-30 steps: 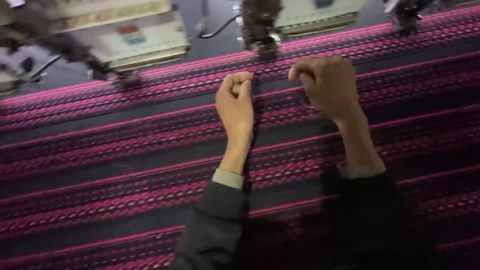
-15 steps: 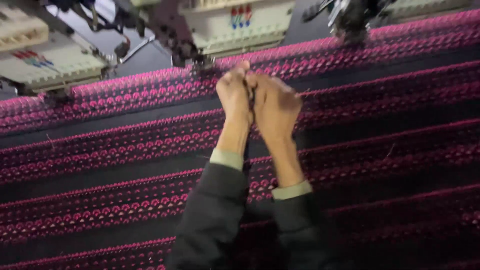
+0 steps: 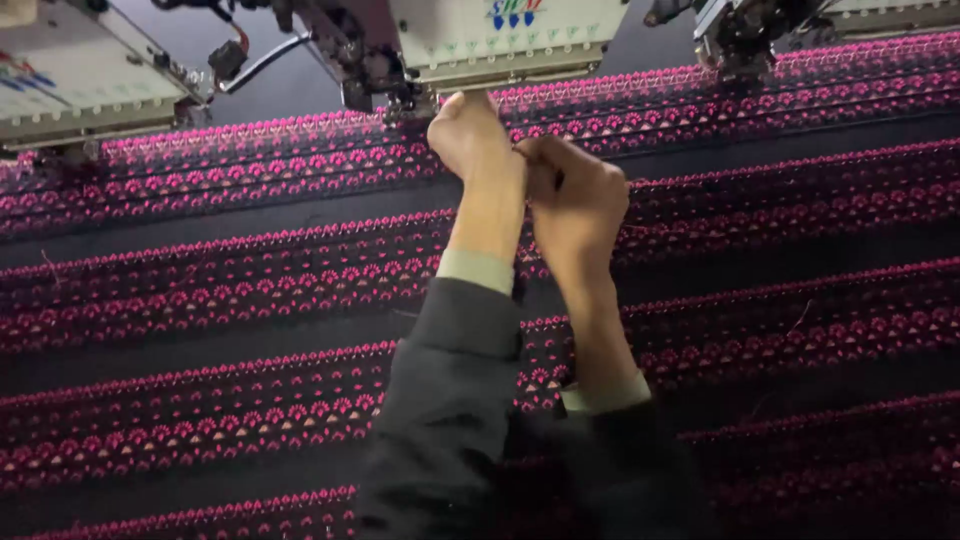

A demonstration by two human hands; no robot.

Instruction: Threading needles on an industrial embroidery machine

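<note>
Both of my arms reach forward in dark sleeves over a wide black fabric [image 3: 250, 385] stitched with rows of pink fan-shaped embroidery. My left hand [image 3: 472, 135] is closed and raised just under an embroidery machine head [image 3: 500, 40]. My right hand [image 3: 575, 195] is closed too and pressed against the left one. The fingertips of both hands meet at one spot, as if pinching something very thin. Whatever is between them is too fine to see.
A second machine head [image 3: 90, 85] sits at the upper left and a third [image 3: 745, 35] at the upper right, each with needle parts above the fabric. A black cable [image 3: 255, 60] hangs between the left and middle heads.
One second ago my hands lay apart on the fabric. They have come together, lifted, and moved up close under the middle machine head.
</note>
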